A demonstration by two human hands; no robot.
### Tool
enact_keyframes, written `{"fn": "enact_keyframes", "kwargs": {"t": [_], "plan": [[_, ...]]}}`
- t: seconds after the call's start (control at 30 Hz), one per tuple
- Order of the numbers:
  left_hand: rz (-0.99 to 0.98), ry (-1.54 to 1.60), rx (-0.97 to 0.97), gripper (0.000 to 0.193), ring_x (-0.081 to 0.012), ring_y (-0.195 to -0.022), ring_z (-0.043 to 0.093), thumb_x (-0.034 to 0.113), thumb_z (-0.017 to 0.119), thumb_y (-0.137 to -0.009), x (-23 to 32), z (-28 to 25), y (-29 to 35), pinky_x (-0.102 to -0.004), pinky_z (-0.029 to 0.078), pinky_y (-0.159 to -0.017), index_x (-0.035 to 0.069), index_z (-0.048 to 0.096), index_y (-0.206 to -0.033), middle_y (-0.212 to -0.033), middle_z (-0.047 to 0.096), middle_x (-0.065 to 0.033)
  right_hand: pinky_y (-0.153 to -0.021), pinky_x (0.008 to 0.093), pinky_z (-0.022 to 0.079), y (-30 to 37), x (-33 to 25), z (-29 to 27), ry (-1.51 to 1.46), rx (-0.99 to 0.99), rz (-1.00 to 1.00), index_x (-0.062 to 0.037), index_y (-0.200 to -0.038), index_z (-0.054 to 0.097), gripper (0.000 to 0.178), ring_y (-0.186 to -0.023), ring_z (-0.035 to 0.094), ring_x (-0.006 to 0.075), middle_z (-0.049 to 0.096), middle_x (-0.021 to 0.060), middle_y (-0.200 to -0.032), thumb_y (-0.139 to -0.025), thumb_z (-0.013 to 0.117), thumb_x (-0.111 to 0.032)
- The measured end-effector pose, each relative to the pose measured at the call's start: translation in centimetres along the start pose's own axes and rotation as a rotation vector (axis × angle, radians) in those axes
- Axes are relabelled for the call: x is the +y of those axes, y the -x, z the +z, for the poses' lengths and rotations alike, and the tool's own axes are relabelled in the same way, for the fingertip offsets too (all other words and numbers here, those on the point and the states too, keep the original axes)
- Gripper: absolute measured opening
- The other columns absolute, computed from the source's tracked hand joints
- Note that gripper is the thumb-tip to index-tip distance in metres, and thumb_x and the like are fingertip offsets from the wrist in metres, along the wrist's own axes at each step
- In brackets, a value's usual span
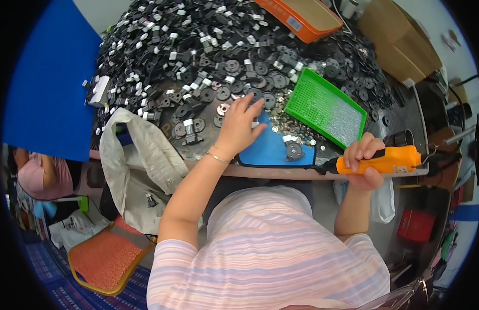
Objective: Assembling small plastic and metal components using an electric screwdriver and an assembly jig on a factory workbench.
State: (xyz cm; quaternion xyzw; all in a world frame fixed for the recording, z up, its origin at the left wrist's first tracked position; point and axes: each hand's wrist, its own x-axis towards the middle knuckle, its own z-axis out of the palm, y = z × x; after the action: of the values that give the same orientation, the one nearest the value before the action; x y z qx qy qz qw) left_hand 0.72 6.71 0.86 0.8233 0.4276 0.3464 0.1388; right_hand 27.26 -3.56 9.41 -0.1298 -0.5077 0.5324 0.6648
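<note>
Orange electric screwdriver (387,160), black-tipped, in right hand (364,161) grip; left hand (239,126) spread open

A blue board (48,88) is stood at the desk's (281,173) left edge. Cardboard boxes (399,41) are stacked past its far right corner. An orange cushioned stool (107,258) is set on the blue patterned floor (48,268).

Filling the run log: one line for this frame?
left hand: reaching among black round parts | right hand: holding orange plastic power screwdriver
</note>
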Motion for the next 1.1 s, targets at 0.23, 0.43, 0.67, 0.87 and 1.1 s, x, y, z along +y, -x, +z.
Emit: {"fn": "enact_keyframes", "kwargs": {"t": [0.23,0.43,0.67,0.87,1.1], "plan": [[0.127,0.088,-0.108,0.044,-0.0323,-0.095,0.050,-0.004,0.056,-0.066,4.6,0.4,-0.2,-0.0407,0.044,-0.081,0.007,0.061,-0.109,-0.098,0.053,-0.0149,-0.057,0.0274,0.044,0.8,-0.3,-1.3,0.023,0.054,-0.034,-0.0015,-0.091,0.052,0.028,-0.060,0.052,0.0143,0.049,0.0101,-0.088,-0.073,0.070,-0.012],[0.151,0.074,-0.415,0.053,-0.0308,-0.091,0.050,0.006,0.065,-0.066,8.1,2.4,1.7,-0.0395,0.044,-0.076,0.012,0.055,-0.118,-0.098,0.047,-0.0136,-0.057,0.0269,0.045,0.5,0.3,-1.3,0.005,0.048,-0.030,-0.0017,-0.091,0.052,0.028,-0.059,0.052,0.0143,0.049,0.0100,-0.087,-0.073,0.070,-0.012],[0.121,0.111,-0.220,0.033,-0.0302,-0.094,0.051,0.004,0.064,-0.064,7.0,2.7,3.5,-0.0382,0.047,-0.078,0.007,0.058,-0.096,-0.114,0.052,-0.0125,-0.059,0.0273,0.045,-0.2,0.9,-0.9,0.000,0.018,-0.002,-0.0022,-0.091,0.052,0.029,-0.061,0.053,0.0144,0.049,0.0098,-0.088,-0.072,0.071,-0.012],[0.087,0.100,-0.049,0.025,-0.0301,-0.089,0.053,0.003,0.067,-0.061,6.0,-3.9,6.3,-0.0388,0.046,-0.079,0.007,0.061,-0.085,-0.093,0.060,-0.0065,-0.059,0.0271,0.044,-1.6,2.5,-0.3,0.008,0.018,0.012,-0.0029,-0.091,0.050,0.030,-0.061,0.051,0.0145,0.047,0.0086,-0.087,-0.072,0.070,-0.013],[-0.410,-0.433,0.309,0.015,-0.0303,-0.084,0.052,0.000,0.063,-0.063,0.5,-16.2,19.1,-0.0393,0.043,-0.077,0.005,0.060,-0.078,-0.087,0.060,-0.0097,-0.060,0.0270,0.044,-2.0,2.2,-1.0,0.030,0.014,0.005,-0.0025,-0.091,0.049,0.032,-0.061,0.050,0.0147,0.047,0.0091,-0.089,-0.072,0.071,-0.015]]}}
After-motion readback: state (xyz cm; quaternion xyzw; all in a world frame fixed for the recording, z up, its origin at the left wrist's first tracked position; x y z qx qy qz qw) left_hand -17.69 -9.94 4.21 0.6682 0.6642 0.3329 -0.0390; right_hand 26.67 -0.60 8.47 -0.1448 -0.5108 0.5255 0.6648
